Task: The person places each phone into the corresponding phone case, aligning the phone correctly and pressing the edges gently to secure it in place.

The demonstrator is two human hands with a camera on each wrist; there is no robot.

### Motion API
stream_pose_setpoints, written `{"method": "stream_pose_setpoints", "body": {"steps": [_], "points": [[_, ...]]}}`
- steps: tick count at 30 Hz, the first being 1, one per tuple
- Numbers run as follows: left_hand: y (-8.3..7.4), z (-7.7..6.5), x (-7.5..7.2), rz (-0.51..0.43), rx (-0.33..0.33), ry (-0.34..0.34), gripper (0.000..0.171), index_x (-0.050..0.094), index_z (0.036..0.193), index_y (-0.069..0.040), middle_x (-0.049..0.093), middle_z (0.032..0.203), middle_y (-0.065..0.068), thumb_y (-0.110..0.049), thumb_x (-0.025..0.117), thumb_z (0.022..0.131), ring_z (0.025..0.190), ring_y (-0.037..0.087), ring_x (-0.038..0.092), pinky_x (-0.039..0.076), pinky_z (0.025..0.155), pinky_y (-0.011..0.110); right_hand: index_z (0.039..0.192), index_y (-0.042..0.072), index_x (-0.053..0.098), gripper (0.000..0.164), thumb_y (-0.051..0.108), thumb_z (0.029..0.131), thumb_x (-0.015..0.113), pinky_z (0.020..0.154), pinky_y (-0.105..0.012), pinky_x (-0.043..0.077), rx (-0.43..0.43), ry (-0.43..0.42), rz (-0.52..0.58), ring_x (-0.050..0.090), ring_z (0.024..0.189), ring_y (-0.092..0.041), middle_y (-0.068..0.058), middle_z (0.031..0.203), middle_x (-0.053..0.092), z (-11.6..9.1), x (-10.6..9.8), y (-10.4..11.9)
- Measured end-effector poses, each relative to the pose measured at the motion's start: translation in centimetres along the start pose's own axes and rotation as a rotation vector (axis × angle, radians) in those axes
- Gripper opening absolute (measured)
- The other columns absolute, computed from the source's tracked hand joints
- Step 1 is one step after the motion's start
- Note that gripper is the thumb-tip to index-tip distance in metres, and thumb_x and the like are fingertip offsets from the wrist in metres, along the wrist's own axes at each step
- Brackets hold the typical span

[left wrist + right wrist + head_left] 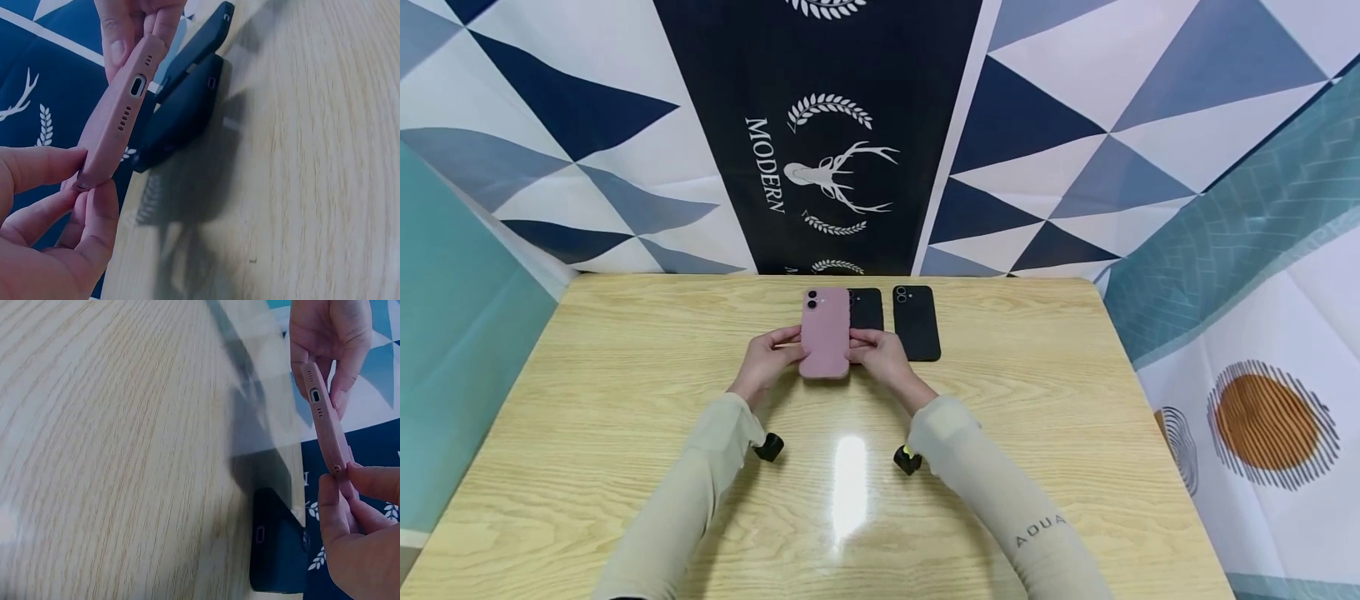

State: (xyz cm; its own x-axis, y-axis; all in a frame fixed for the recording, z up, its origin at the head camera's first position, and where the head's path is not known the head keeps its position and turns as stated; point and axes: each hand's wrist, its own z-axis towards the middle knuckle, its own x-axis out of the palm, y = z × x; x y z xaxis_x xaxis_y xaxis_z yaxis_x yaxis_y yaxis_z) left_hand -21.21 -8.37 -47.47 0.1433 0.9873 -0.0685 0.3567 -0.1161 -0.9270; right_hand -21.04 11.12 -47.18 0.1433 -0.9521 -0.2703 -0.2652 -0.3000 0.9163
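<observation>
Held between both hands is a pink phone [825, 333], its camera side up in the head view. My left hand [767, 360] pinches its left long edge between thumb and fingers. On the opposite long edge, my right hand [880, 354] grips it the same way. The left wrist view shows the phone's bottom end [128, 103] with a charging port and speaker holes, raised above the table. Behind it lies a black phone [867, 308], partly covered by the pink one and the right hand. Another black phone [917, 323] lies just to the right, camera side up.
The wooden table [625, 375] reaches back to a patterned cloth [850, 75] hanging behind it. Black wrist cameras [769, 447] hang under both sleeves. A patterned cloth [1240, 400] also hangs beyond the table's right edge.
</observation>
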Motion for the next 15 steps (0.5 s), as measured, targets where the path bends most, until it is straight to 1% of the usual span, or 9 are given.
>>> {"method": "stream_pose_setpoints", "body": {"steps": [3,8,11,15], "points": [[0.2,0.3,-0.3,0.008,-0.008,-0.022,0.049,0.048,0.135,-0.004,0.052,0.131,0.017,-0.003,0.060,0.088,0.089,0.001,0.058,0.053,0.084,0.017,0.125,0.003,0.059,0.041,0.006,0.085,0.066,0.082,-0.022,0.053,-0.013,0.003,-0.013,0.063,0.096,-0.015,-0.013,0.109,0.067,0.4,0.4,-0.1],[0.4,0.7,-0.5,0.027,-0.013,-0.029,0.049,0.047,0.137,-0.004,0.051,0.133,0.017,-0.004,0.059,0.089,0.093,0.003,0.058,0.052,0.083,0.015,0.125,0.003,0.059,0.039,0.006,0.086,0.065,0.078,-0.021,0.053,-0.009,0.005,-0.029,0.063,0.094,-0.015,-0.012,0.108,0.067,0.9,0.8,-0.2],[0.6,0.9,-0.6,0.052,-0.015,-0.031,0.049,0.046,0.137,-0.005,0.050,0.134,0.016,-0.004,0.058,0.090,0.098,0.008,0.058,0.051,0.084,0.014,0.124,0.002,0.059,0.039,0.006,0.086,0.065,0.078,-0.021,0.053,-0.005,0.004,-0.032,0.063,0.095,-0.016,-0.013,0.108,0.067,1.1,1.0,-0.3],[0.7,1.3,-0.6,0.053,-0.025,-0.049,0.049,0.046,0.137,-0.005,0.051,0.133,0.015,-0.003,0.058,0.090,0.107,0.015,0.056,0.051,0.086,0.015,0.124,0.002,0.059,0.039,0.006,0.086,0.065,0.079,-0.022,0.054,0.005,0.006,-0.027,0.064,0.097,-0.018,-0.013,0.109,0.067,1.5,1.2,-0.5]]}}
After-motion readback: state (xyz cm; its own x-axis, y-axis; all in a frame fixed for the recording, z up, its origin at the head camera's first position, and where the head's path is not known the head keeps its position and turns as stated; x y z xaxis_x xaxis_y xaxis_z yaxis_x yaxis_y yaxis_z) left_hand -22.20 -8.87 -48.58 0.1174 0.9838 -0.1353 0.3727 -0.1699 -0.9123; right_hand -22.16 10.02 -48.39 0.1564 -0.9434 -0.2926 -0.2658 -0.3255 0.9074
